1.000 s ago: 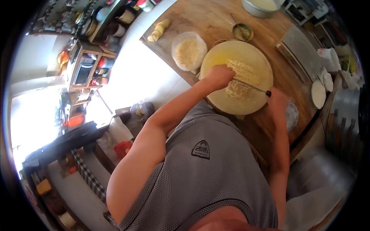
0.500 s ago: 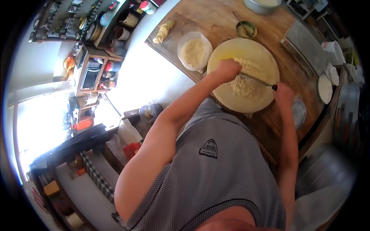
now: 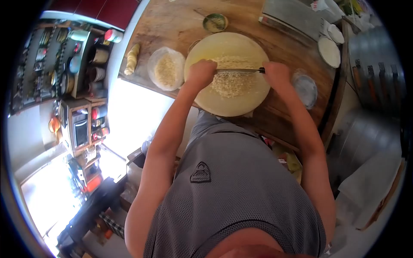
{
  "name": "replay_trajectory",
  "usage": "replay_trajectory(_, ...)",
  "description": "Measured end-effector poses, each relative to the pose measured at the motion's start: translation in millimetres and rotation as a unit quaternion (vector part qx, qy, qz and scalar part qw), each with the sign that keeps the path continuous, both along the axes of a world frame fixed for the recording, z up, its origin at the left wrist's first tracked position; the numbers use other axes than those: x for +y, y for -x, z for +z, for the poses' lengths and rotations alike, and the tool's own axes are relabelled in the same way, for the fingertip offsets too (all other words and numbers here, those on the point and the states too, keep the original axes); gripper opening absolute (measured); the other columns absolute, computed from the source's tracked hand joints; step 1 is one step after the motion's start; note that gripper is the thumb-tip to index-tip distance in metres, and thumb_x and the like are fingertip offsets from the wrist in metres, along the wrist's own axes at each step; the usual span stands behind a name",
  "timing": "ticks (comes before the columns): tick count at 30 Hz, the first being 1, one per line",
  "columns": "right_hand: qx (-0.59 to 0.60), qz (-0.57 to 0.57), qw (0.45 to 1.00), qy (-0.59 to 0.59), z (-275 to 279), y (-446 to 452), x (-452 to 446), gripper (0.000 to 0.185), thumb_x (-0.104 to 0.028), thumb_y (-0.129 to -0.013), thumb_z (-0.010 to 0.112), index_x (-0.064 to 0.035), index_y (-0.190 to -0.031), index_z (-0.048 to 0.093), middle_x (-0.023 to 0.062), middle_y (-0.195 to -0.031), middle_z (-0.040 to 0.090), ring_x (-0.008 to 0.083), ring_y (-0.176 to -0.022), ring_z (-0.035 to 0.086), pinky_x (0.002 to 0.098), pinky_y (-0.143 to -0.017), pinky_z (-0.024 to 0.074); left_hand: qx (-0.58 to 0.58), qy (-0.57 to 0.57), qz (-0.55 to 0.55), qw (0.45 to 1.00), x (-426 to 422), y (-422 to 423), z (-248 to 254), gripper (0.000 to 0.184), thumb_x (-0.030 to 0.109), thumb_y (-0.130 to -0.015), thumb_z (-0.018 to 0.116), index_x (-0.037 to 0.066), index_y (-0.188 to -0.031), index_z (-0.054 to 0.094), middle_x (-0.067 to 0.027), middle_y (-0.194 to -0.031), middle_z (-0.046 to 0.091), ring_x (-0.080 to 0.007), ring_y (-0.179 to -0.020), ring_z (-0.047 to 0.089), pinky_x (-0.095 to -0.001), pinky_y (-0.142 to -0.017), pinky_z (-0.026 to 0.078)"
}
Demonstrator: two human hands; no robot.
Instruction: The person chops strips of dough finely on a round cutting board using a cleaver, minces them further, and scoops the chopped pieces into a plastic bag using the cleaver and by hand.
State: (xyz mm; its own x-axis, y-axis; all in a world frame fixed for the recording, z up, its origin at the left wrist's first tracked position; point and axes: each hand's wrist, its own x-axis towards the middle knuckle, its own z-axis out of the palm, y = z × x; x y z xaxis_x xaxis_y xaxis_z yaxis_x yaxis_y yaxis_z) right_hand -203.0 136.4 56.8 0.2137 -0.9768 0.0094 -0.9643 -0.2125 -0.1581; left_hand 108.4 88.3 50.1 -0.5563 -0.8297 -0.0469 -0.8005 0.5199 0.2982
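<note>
A knife lies level across a pile of pale chopped food on a round, pale yellow board. My left hand is closed on the blade's left end, over the board's left part. At the board's right edge, my right hand is wrapped round the black handle. The fingertips of both hands are partly hidden. Just left of the board, a plastic-lined bowl holds similar pale crumbs.
A small green bowl with a spoon stands beyond the board. A twisted pale roll lies at the wooden table's left edge. Right are a clear container, a metal box and a white round lid.
The camera view has turned and shifted, so the table sits further left and higher. The knife, slanted before, now appears level, still between both hands.
</note>
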Motion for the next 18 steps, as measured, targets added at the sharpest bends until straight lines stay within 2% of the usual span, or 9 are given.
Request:
replay_trajectory(4,-0.015,-0.010,1.000,0.023,5,3,-10,0.006,-0.014,-0.082,0.068,-0.0077,-0.084,0.067,0.0154,-0.079,0.069,0.0373,-0.079,0.069,0.0497,-0.066,0.0538,0.026,0.014,0.004,1.000,-1,2,19,0.016,0.022,-0.088,0.071,0.008,-0.084,0.064,-0.0096,-0.090,0.068,-0.0333,-0.092,0.065,-0.0479,-0.078,0.052)
replay_trajectory(6,-0.005,-0.023,1.000,-0.012,-7,-1,-7,0.006,-0.014,-0.082,0.068,-0.0086,-0.081,0.065,0.0153,-0.079,0.068,0.0368,-0.078,0.069,0.0490,-0.064,0.0537,0.009,0.003,0.004,1.000,0,0,10,0.016,0.022,-0.088,0.071,0.008,-0.085,0.064,-0.0094,-0.089,0.068,-0.0331,-0.093,0.064,-0.0477,-0.078,0.052)
replay_trajectory(9,-0.016,-0.011,1.000,0.024,-14,5,-8,0.006,-0.014,-0.082,0.068,-0.0083,-0.081,0.065,0.0147,-0.079,0.068,0.0362,-0.077,0.069,0.0482,-0.063,0.0540,-0.008,0.007,0.005,1.000,-12,3,9,0.016,0.023,-0.088,0.071,0.008,-0.085,0.064,-0.0092,-0.089,0.067,-0.0328,-0.093,0.064,-0.0474,-0.078,0.053)
replay_trajectory(12,-0.009,-0.014,1.000,0.023,13,6,-13,0.006,-0.015,-0.083,0.068,-0.0086,-0.081,0.067,0.0140,-0.079,0.069,0.0353,-0.077,0.070,0.0482,-0.064,0.0544,-0.007,0.008,0.006,1.000,-11,5,14,0.015,0.022,-0.088,0.070,0.009,-0.086,0.065,-0.0092,-0.089,0.067,-0.0327,-0.093,0.065,-0.0469,-0.079,0.053)
replay_trajectory(14,-0.001,-0.015,1.000,0.007,-6,3,-9,0.007,-0.016,-0.083,0.068,-0.0084,-0.083,0.068,0.0137,-0.080,0.069,0.0350,-0.077,0.070,0.0479,-0.064,0.0547,0.000,0.009,-0.001,1.000,-9,4,12,0.013,0.021,-0.088,0.070,0.009,-0.086,0.066,-0.0092,-0.090,0.067,-0.0327,-0.094,0.065,-0.0465,-0.079,0.053)
replay_trajectory(18,0.003,0.001,1.000,0.014,-9,12,-18,0.008,-0.017,-0.084,0.069,-0.0087,-0.085,0.069,0.0129,-0.080,0.069,0.0348,-0.076,0.070,0.0474,-0.065,0.0554,-0.011,-0.004,-0.003,1.000,-13,5,9,0.014,0.022,-0.089,0.069,0.009,-0.087,0.066,-0.0094,-0.089,0.067,-0.0326,-0.093,0.065,-0.0468,-0.080,0.053)
